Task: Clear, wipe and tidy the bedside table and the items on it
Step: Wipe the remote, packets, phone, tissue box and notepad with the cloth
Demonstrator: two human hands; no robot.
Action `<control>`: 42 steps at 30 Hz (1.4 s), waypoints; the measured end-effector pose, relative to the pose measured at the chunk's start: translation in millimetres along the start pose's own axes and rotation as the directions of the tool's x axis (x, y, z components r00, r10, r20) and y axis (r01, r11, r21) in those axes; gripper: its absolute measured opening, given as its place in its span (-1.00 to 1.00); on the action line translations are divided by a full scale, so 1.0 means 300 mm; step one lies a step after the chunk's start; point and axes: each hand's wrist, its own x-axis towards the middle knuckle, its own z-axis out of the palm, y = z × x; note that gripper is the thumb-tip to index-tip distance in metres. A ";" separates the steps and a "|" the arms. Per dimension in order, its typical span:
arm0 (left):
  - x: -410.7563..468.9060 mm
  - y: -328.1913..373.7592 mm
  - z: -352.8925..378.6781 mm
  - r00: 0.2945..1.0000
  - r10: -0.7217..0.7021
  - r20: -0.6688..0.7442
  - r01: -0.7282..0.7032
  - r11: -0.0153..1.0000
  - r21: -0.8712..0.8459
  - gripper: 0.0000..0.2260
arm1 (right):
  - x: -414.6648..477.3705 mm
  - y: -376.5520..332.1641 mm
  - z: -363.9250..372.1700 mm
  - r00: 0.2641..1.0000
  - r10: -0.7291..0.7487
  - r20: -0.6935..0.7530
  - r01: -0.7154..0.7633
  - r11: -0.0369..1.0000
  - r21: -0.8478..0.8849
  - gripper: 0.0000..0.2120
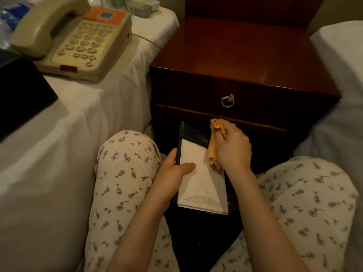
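The dark wooden bedside table (245, 61) stands ahead, its top bare and its drawer closed. Below the drawer, my left hand (172, 169) grips a black notepad holder (193, 133) by its left edge, thumb lying on the white paper pad (200, 185). My right hand (232, 146) holds a bunched orange cloth (214, 146) against the holder's upper right part. A beige telephone (74, 38) sits on the bed at the left.
The white bed (68, 124) on the left also carries a black box (21, 89), water bottles (7, 14) and glass items (117, 4) at the far end. Another white bed (343, 95) flanks the right. A ring pull (227, 101) hangs on the drawer. My knees frame the hands.
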 end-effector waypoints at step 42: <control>0.045 -0.004 0.028 0.916 -0.213 0.340 0.250 0.966 -0.067 -0.10 | -0.089 -0.042 0.044 0.951 -0.001 0.309 -0.261 0.534 0.804 -0.81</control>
